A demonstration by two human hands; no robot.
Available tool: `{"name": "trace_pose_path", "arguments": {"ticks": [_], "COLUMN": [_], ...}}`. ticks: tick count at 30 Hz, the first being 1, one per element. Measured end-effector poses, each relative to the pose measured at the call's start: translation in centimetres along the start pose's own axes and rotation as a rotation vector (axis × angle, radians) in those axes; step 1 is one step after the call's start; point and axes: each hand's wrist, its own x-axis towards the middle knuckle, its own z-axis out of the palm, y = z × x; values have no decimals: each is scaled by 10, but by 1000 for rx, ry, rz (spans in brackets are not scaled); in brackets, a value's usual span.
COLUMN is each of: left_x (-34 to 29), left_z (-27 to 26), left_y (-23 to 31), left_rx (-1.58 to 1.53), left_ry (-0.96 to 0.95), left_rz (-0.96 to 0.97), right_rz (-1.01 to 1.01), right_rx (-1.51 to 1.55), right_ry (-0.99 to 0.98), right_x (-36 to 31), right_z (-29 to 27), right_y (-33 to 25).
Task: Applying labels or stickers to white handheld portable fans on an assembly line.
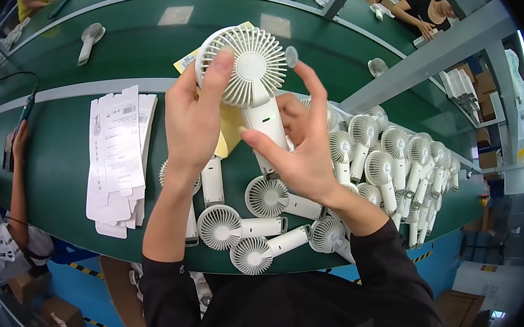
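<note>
Your left hand [197,122] clamps the fan's head [252,67], your right hand [304,149] its handle [264,120]; the clear disc [291,56] on your fingertip [301,70] seems not yet applied.

Left hand [191,123], upper centre: gripping, thumb [218,79] angled up-right. Right hand [303,156], just right of centre: index finger [313,88] raised, thumb stretched leftward, other fingers [291,110] curled. Forearms [169,221] converge upward.
</note>
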Motion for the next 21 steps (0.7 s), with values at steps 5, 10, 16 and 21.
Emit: {"name": "trace_pose_path", "arguments": {"ticks": [5,10,16,21], "left_x": [3,0,-1,-2], "left_z": [1,-4,0,-1], "left_y": [-3,-5,-4,-4], "left_rx": [-46,-31,-27,-35], "left_ry": [15,-54,-97,-113], "left_rz": [-7,-112,-72,-75], "right_rz": [-190,-345,-288,-296], "right_rx": [-228,-400,-474,-486], "right_ry": [141,-56,-186,-250], "right_x": [17,42,51,54], "right_z": [-28,-34,-39,-43], "right_y": [-21,-33,-40,-45]}}
